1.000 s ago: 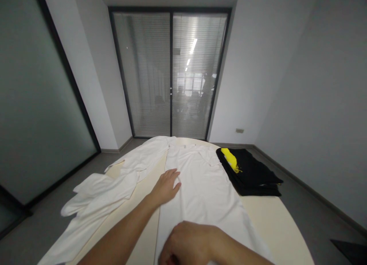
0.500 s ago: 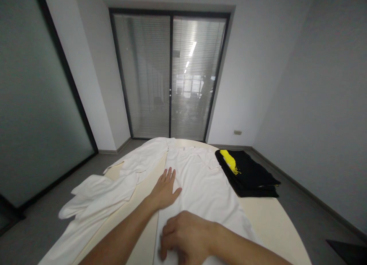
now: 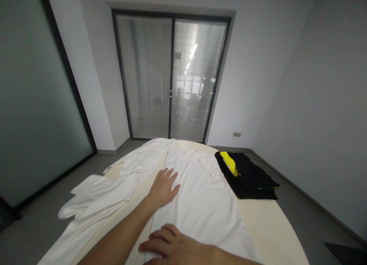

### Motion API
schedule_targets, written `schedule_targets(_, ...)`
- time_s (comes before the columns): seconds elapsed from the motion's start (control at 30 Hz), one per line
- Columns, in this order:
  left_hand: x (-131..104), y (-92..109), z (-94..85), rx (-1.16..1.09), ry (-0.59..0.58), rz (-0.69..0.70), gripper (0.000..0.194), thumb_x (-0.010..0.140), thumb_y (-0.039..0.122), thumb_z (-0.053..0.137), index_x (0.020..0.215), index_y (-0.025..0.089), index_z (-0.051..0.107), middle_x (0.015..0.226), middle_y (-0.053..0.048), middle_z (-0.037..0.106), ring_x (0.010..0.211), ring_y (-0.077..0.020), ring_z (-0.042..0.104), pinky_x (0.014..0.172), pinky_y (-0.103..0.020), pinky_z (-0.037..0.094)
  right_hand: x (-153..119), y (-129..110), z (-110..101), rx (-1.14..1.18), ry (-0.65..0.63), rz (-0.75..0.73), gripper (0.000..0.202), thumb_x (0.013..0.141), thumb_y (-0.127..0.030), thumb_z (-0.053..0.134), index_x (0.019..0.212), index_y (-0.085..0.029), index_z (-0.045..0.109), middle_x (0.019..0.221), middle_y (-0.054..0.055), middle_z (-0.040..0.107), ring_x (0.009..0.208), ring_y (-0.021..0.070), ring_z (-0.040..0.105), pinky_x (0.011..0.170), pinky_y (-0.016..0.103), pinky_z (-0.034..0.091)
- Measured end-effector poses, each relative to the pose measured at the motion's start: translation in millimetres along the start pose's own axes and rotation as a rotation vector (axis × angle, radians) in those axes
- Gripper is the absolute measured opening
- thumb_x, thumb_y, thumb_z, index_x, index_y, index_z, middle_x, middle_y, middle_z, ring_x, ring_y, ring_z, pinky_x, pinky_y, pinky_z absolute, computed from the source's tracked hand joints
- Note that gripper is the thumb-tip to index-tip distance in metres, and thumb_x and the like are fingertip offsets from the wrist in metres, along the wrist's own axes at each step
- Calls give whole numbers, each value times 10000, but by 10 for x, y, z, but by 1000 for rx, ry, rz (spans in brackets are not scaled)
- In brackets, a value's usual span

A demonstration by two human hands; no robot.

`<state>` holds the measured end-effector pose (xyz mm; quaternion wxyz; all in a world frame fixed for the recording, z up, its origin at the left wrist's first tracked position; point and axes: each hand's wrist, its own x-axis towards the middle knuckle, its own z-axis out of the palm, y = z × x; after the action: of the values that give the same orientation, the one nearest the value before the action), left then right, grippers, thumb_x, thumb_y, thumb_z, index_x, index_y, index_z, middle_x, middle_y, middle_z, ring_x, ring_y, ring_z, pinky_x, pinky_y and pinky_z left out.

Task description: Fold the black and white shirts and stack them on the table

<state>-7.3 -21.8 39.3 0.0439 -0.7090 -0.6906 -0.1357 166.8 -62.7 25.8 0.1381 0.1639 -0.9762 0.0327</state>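
A white shirt [image 3: 197, 196] lies spread lengthwise on the pale table [image 3: 266, 223], with a sleeve folded over near its far right side. My left hand [image 3: 164, 186] rests open at the shirt's left edge, fingers apart and pointing away from me. Closer to me, my right hand [image 3: 174, 244] is over the near left part of the shirt, its fingers stretched out and spread. Neither hand grips anything. The lower part of my right hand is cut off by the frame's bottom.
More white clothing [image 3: 106, 192] lies loosely along the table's left side and hangs over its edge. A folded black garment pile [image 3: 255, 177] with a yellow print [image 3: 228, 161] sits at the right. Beyond the table stand glass doors [image 3: 172, 77] with blinds.
My right hand has moved left and toward me, and its curled fingers have spread out. The shirt's near part looks smoother and lies farther left. My left hand has barely moved.
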Motion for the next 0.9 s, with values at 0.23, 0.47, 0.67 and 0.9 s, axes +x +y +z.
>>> schedule_targets(0.23, 0, -61, 91, -80, -150, 45, 643, 965, 573, 341, 1526, 259, 338, 1613, -82, 264, 1489, -328, 187, 1198, -519, 157, -214, 542, -505, 71, 42, 216, 290, 958, -405, 501, 897, -186, 682, 796, 35, 693, 774, 163, 632, 742, 280, 468)
schedule_targets(0.47, 17, -82, 95, -112, -130, 97, 633, 975, 544, 316, 1516, 218, 358, 1613, -70, 264, 1502, -289, 153, 1218, -497, 96, -1032, 1367, -595, -177, 171, 1119, 542, 961, -474, 422, 1413, -185, 498, 1499, 137, 445, 1387, 286, 378, 1124, 455, 285)
schedule_targets(0.67, 78, -68, 121, -160, -93, 56, 704, 977, 544, 277, 1562, 157, 213, 1632, -68, 190, 1507, -253, 146, 1225, -450, 91, -1262, 1485, -368, -83, 52, 1243, 630, 957, -589, 350, 1487, -255, 418, 1604, 67, 283, 1484, 286, 208, 1188, 468, 135)
schedule_targets(0.9, 88, -3, 111, -178, -230, 39, 832, 934, 665, 288, 1585, 192, 77, 1644, -45, 80, 1513, -302, 41, 1219, -495, 75, -1247, 1529, -328, -114, 19, 1425, 750, 940, -658, 312, 1531, -197, 334, 1605, 99, 272, 1487, 349, 164, 1179, 483, 121)
